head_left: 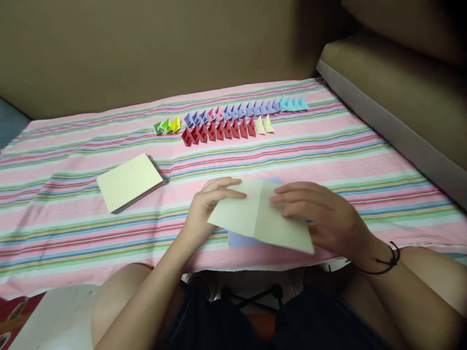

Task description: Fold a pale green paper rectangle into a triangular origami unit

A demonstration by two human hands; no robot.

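Between my hands is a pale yellow sheet of paper with a crease down its middle, tilted above the cloth. My left hand grips its left side, fingertips on top and the thumb hidden behind. At the right side my right hand has its fingers over the sheet and the thumb below. Beneath the sheet lies a lilac paper, mostly covered. Farther left rests a stack of pale yellow paper.
Two rows of small folded paper boats stand at the back, among them red ones, purple ones and turquoise ones. A striped cloth covers the table. Brown cushions border the right, and a brown backing rises behind.
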